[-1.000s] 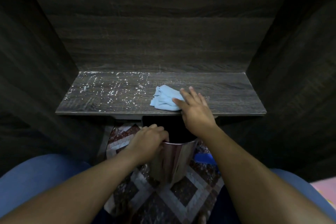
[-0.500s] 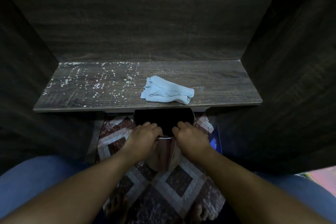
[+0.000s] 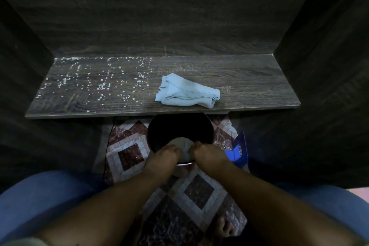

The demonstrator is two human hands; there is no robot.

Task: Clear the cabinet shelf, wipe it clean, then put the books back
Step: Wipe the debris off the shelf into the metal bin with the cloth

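Head view: cloth [image 3: 187, 90] on shelf [image 3: 249, 78], bin [image 3: 179, 126] below.

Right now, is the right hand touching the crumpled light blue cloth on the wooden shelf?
Apart. Head view: cloth lies alone on the shelf; right hand is down at the round metal bin.
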